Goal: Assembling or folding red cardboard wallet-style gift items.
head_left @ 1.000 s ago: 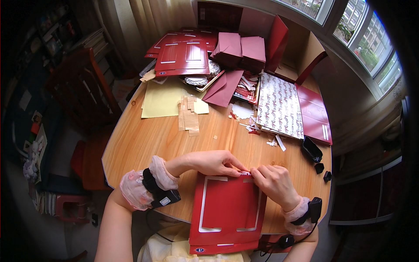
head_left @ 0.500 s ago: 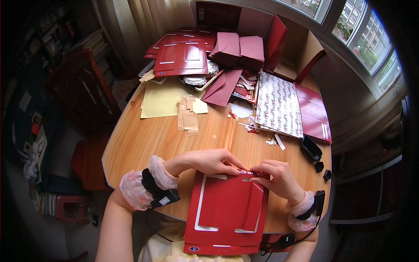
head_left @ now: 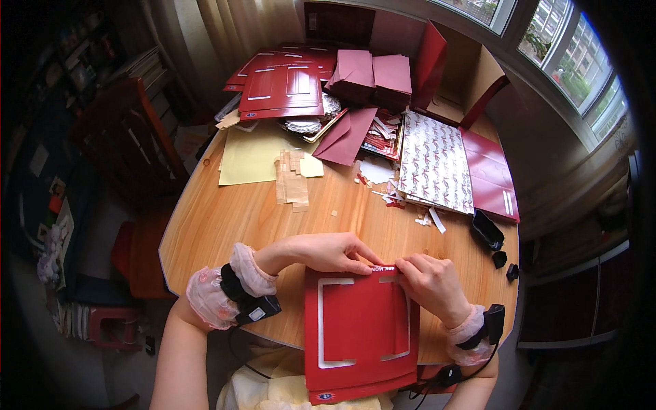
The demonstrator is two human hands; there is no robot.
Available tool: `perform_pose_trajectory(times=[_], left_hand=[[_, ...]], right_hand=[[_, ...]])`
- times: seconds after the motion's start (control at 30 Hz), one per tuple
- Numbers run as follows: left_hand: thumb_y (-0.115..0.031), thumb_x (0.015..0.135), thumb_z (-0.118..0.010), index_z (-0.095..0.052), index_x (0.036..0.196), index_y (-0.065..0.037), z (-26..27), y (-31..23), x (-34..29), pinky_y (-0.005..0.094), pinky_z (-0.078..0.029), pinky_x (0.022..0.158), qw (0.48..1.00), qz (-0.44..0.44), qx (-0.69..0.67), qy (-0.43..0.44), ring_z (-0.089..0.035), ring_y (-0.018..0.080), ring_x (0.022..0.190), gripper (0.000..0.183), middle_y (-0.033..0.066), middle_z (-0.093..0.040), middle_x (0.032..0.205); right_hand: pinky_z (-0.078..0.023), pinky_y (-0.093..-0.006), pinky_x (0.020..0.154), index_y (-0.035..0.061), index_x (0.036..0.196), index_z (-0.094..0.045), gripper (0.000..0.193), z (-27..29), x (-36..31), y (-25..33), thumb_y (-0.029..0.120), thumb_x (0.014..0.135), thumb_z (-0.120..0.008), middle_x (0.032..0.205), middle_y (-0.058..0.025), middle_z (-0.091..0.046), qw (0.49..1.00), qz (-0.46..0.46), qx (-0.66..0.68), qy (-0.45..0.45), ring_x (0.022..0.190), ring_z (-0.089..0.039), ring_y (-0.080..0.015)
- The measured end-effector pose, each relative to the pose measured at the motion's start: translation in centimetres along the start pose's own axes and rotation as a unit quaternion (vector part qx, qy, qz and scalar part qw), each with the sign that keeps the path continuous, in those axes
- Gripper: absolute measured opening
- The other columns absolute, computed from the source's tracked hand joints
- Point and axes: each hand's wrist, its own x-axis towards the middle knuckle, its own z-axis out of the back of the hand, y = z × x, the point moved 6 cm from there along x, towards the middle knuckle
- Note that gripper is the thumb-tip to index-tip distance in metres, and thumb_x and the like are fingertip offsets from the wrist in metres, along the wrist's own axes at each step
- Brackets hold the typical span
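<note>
Spread across a round wooden table (head_left: 225, 212): a pale yellow paper sheet (head_left: 249, 160), with a small heap of brown card strips (head_left: 292, 181) at its right edge; flat red folded card pieces with white slots (head_left: 281, 89) stacked at the far side; dark pink envelopes (head_left: 372, 72) piled beside them. To the right, a patterned white-and-red sheet (head_left: 436, 160) against a maroon folder (head_left: 493, 178). Near the table's right rim, small black objects (head_left: 488, 230). White paper scraps (head_left: 432, 220) scattered between.
</note>
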Motion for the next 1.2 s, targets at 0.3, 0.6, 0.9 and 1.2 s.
perform_pose_trajectory(times=[0.3,0.6,0.9,1.2], left_hand=[[-0.026,0.099,-0.056,-0.053,0.136,-0.005,0.3,-0.2,-0.3,0.0219,-0.049,0.075,1.0,0.002,0.004,-0.007,-0.057,0.0038,0.084,0.043,0.0012,-0.071,0.098],[-0.022,0.098,-0.055,-0.056,0.132,-0.004,0.1,-0.2,-0.2,0.0253,-0.049,0.078,0.999,-0.011,-0.031,-0.012,-0.058,0.0074,0.086,0.038,0.0054,-0.069,0.099],[-0.016,0.098,-0.053,-0.055,0.134,-0.006,0.3,-1.2,-0.8,0.0247,-0.051,0.073,0.998,0.026,-0.033,-0.045,-0.056,0.0068,0.085,0.037,0.0042,-0.066,0.095],[-0.017,0.098,-0.054,-0.057,0.132,-0.006,0.4,-0.5,-0.6,0.0234,-0.052,0.071,0.998,-0.004,-0.016,-0.064,-0.055,0.0069,0.084,0.036,0.0039,-0.065,0.097]], right_hand=[[-0.052,-0.0308,0.057,0.0053,0.09,-0.061,0.018,-0.6,0.1,0.4,0.011,0.074,-0.068,0.076,-0.0058,-0.058,0.999,-0.004,-0.046,-0.017,0.069,-0.063,-0.0208],[-0.053,-0.0292,0.064,0.0032,0.102,-0.068,0.021,-0.6,0.0,-3.1,0.01,0.083,-0.071,0.084,-0.0081,-0.066,0.936,-0.113,0.33,0.051,0.075,-0.066,-0.0194],[-0.053,-0.0224,0.069,-0.0031,0.103,-0.07,0.019,-1.8,-0.8,-4.0,0.011,0.09,-0.068,0.089,-0.0036,-0.07,0.834,-0.281,0.467,0.08,0.079,-0.062,-0.0067],[-0.052,-0.023,0.067,-0.0047,0.098,-0.071,0.017,-2.8,-0.8,-4.6,0.009,0.09,-0.066,0.082,-0.0047,-0.071,0.823,-0.269,0.498,0.044,0.075,-0.062,-0.0063]])
